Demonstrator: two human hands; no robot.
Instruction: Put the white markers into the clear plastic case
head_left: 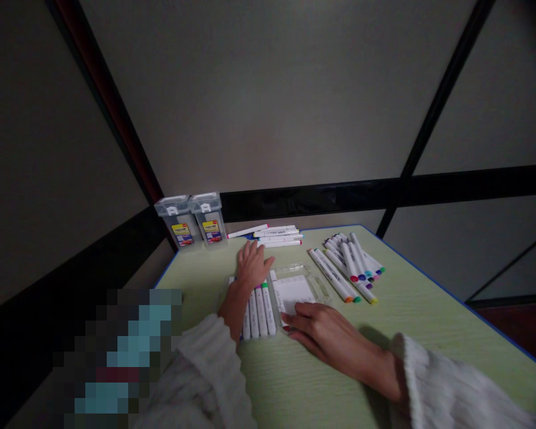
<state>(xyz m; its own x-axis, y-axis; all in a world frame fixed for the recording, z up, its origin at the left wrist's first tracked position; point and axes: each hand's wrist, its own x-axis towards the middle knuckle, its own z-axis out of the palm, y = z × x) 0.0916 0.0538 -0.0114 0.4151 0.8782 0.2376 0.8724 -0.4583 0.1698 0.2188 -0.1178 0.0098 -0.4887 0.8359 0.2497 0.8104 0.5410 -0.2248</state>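
My left hand [252,266] reaches forward over a row of white markers [259,316], its fingers spread and holding nothing. Those markers lie side by side in the left part of an open clear plastic case; purple and green bands show at their far ends. In the right part of the clear case [301,268], a single white marker [274,286] with a red end lies along the inner edge beside a white card [297,290]. The thumb and index finger of my right hand [324,328] are closed about the red end of that marker.
Several loose markers [277,235] lie at the back of the table [295,381]. A bigger heap of markers [352,262] is at the right. Two clear lidded boxes [178,223] with yellow labels stand at the back left, near the wall.
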